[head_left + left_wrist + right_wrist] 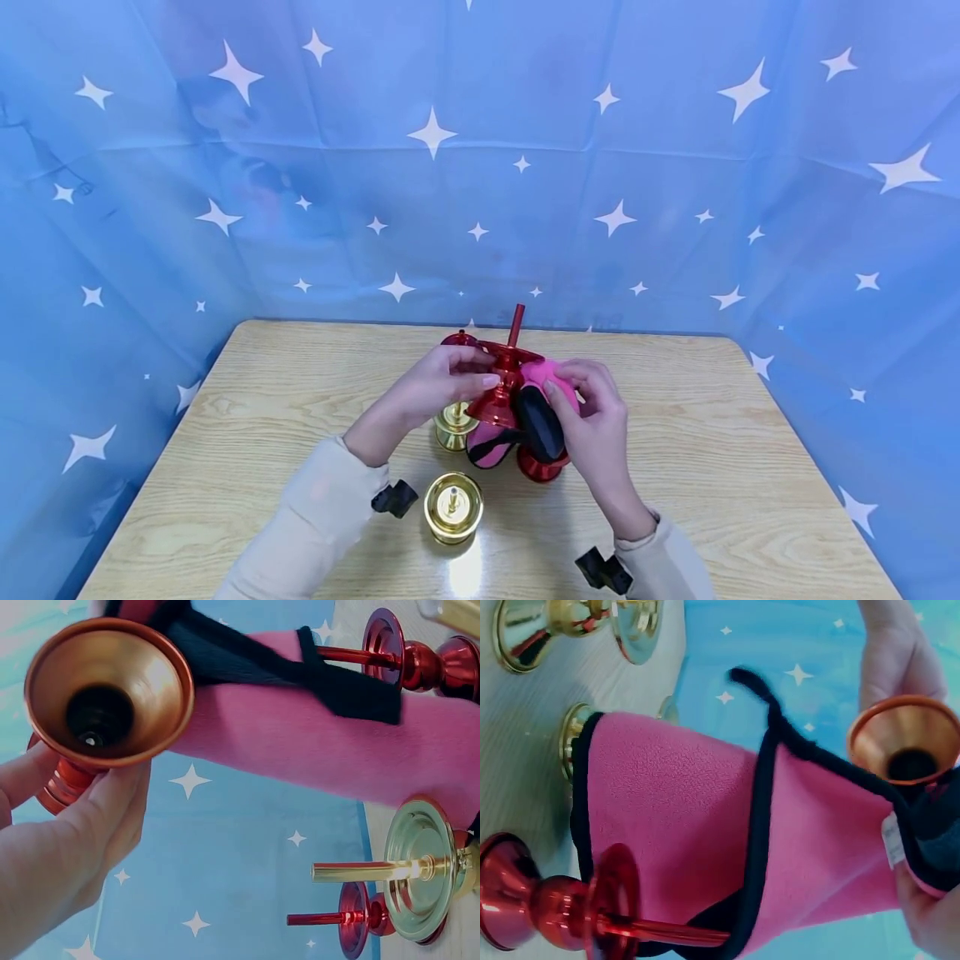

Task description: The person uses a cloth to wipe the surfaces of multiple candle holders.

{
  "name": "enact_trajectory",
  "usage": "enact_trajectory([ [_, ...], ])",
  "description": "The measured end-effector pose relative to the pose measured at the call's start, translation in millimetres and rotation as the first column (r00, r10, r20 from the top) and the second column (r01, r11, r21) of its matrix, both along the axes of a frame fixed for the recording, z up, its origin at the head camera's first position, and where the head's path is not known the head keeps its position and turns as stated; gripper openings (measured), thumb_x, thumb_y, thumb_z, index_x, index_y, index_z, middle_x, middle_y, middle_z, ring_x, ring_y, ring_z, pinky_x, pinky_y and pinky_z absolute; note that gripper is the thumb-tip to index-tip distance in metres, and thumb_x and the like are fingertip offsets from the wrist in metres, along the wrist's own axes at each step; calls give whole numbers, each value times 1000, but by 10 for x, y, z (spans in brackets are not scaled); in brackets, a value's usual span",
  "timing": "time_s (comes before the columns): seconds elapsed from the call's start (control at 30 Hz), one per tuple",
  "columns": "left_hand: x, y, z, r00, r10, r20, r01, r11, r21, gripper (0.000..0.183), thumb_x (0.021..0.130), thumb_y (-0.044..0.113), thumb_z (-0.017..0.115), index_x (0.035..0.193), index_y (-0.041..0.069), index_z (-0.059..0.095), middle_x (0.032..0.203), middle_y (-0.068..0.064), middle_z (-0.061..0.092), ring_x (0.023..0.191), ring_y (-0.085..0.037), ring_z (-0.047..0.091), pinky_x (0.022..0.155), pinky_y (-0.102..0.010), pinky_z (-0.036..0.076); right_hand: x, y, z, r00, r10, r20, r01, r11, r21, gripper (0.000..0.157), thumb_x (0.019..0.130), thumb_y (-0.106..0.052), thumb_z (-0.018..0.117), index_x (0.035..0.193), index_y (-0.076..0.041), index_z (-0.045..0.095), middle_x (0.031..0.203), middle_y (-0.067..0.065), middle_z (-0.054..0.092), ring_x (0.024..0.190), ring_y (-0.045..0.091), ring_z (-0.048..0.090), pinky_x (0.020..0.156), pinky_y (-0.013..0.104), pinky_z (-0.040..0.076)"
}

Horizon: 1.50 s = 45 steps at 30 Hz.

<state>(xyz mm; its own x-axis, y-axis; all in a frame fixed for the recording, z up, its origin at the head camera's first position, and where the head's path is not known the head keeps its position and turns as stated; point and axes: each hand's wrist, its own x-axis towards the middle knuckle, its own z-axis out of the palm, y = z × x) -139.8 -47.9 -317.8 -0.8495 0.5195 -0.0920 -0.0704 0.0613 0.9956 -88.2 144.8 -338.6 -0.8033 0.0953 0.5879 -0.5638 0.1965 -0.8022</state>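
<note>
My left hand [431, 387] grips a shiny red candlestick [498, 400] round its middle and holds it up over the table. Its thin stem points upward with a slight tilt, and the left wrist view looks into its hollow, copper-coloured base [161, 739]. With thumb and fingers, my right hand [600, 412] pinches a pink cloth [551, 379] with black edging, right beside the candlestick. In the right wrist view the cloth [675, 787] hangs down in a broad fold. A black part of it [542, 425] overlaps the candlestick's right side in the head view.
One gold candlestick [453, 510] stands near the front, between the forearms. Another gold one [452, 437] stands behind it, under my left hand. A red candlestick [540, 471] stands below the cloth, and another red one [459, 338] is farther back. Starry blue fabric [480, 192] hangs behind the wooden table [712, 467].
</note>
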Motion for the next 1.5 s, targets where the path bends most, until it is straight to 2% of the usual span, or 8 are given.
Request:
enact_trajectory([
  [0.17, 22, 15, 17, 999, -36, -16, 35, 999, -8, 36, 88, 4, 58, 120, -11, 51, 102, -16, 59, 81, -13, 59, 73, -26, 52, -30, 27, -53, 988, -66, 137, 57, 996, 64, 9, 82, 5, 63, 91, 5, 62, 97, 12, 55, 80, 13, 58, 70, 15, 50],
  [0.3, 38, 37, 31, 997, -35, -66, 31, 998, -62, 34, 88, 7, 58, 118, -9, 53, 107, -16, 58, 86, -16, 60, 77, -29, 52, -30, 21, -51, 978, -98, 187, 84, 993, 80, 9, 82, 2, 65, 91, 3, 64, 99, 10, 56, 81, 11, 57, 69, 14, 50],
  [0.5, 23, 52, 11, 996, 49, -77, -56, 994, -91, 28, 88, 6, 59, 112, -8, 57, 105, -15, 58, 87, -18, 59, 77, -29, 52, 46, -11, 62, 994, -32, 108, 35, 999, -23, 11, 81, 7, 63, 93, 7, 64, 100, 14, 53, 86, 13, 56, 72, 15, 50],
  [0.73, 6, 35, 6, 997, 39, -64, -43, 997, -70, 29, 89, 6, 57, 114, -9, 55, 103, -16, 59, 83, -15, 59, 75, -28, 52, 48, -19, 77, 998, 55, -33, -57, 994, -89, 12, 80, 14, 59, 92, 14, 59, 101, 20, 49, 93, 19, 54, 77, 17, 50],
  [0.9, 16, 43, 6, 998, 31, -46, -35, 995, -96, 33, 88, 11, 61, 115, -8, 56, 99, -13, 62, 81, -14, 59, 73, -26, 51, 12, -7, 22, 999, 27, 19, -26, 996, -90, 12, 82, 12, 59, 94, 12, 59, 100, 18, 49, 87, 15, 56, 70, 17, 51],
  [1.13, 14, 76, -27, 995, 92, -48, -97, 989, -111, 33, 84, 11, 66, 110, -7, 58, 97, -12, 62, 79, -14, 58, 68, -25, 51, -20, -7, -35, 998, -11, 56, 11, 1000, -4, 12, 81, 11, 60, 93, 9, 60, 99, 17, 52, 84, 17, 56, 70, 17, 51],
  [1.33, 12, 59, -15, 998, 68, -11, -68, 997, -32, 34, 84, 5, 64, 114, -9, 56, 101, -15, 61, 82, -15, 58, 70, -26, 51, -38, 3, -48, 985, -80, 155, 70, 995, 69, 11, 81, 6, 63, 92, 3, 63, 98, 11, 55, 83, 19, 58, 67, 15, 51],
  [1.5, 29, 63, 13, 998, 56, 4, -56, 998, 10, 36, 83, 0, 63, 116, -10, 54, 105, -18, 61, 90, -19, 60, 76, -29, 52, -53, -7, -61, 982, -113, 149, 97, 989, 111, 10, 81, 4, 65, 91, 1, 64, 97, 10, 57, 79, 14, 59, 70, 13, 49],
])
